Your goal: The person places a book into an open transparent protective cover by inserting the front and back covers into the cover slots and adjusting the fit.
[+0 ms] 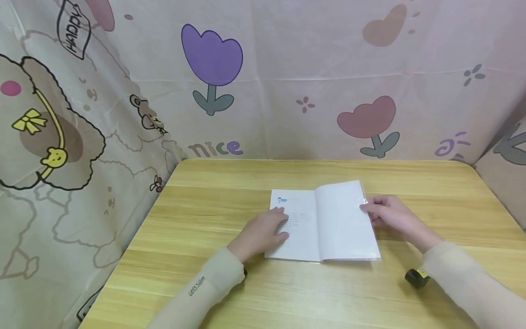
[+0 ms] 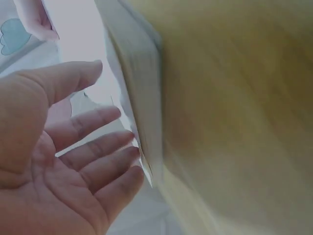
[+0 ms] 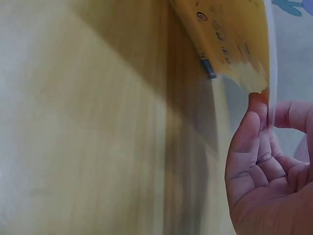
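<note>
An open book (image 1: 348, 224) lies on the wooden table, its left page printed with small text and a blue mark, its right page blank white. My left hand (image 1: 263, 230) rests on the left page with fingers spread; in the left wrist view its fingertips overlap the edge of the thick page block (image 2: 144, 73). At the book's outer right edge my right hand (image 1: 390, 214) pinches the blank side between thumb and fingers. That side is lifted off the table, and the right wrist view shows its orange printed cover (image 3: 230, 34) underneath.
A black and yellow object (image 1: 417, 278) lies by the right sleeve, partly covered by it. Something small and dark (image 1: 245, 273) peeks out beside the left cuff. Patterned cloth (image 1: 279, 114) hangs behind the table (image 1: 213, 205) and along its left side.
</note>
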`<state>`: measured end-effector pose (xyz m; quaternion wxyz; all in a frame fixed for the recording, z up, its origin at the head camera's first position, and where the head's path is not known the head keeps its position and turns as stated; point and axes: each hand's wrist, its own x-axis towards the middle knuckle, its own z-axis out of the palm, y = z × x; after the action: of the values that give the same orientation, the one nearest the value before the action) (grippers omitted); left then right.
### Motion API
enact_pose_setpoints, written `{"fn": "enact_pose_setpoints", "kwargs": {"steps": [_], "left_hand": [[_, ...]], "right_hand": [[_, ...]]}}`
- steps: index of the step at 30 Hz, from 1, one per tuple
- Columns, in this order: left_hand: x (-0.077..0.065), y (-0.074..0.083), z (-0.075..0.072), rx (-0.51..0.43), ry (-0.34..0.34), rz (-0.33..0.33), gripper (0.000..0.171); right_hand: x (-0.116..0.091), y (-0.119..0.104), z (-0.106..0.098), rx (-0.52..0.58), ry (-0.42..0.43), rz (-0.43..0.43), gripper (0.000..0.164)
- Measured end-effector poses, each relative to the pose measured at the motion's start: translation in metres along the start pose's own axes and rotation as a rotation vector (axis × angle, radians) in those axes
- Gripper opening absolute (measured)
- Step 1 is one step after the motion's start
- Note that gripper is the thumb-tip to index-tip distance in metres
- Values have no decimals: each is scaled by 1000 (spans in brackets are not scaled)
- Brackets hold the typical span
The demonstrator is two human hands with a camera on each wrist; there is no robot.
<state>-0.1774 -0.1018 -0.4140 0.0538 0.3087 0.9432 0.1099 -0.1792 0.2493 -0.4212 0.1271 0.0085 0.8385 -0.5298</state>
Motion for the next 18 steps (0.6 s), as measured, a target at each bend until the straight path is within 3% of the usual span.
{"fn": "enact_pose_setpoints", "kwargs": {"steps": [7, 14, 18], "left_hand": [[-2, -1, -1, 33, 11, 1, 50], [5, 9, 7, -21, 18, 69, 41], [6, 12, 7, -54, 15, 69, 45]], "right_hand": [[-9, 0, -15, 31, 13, -2, 38], [-16, 2, -26, 60, 66, -9, 27], [-19, -3, -27, 83, 71, -30, 33]]}}
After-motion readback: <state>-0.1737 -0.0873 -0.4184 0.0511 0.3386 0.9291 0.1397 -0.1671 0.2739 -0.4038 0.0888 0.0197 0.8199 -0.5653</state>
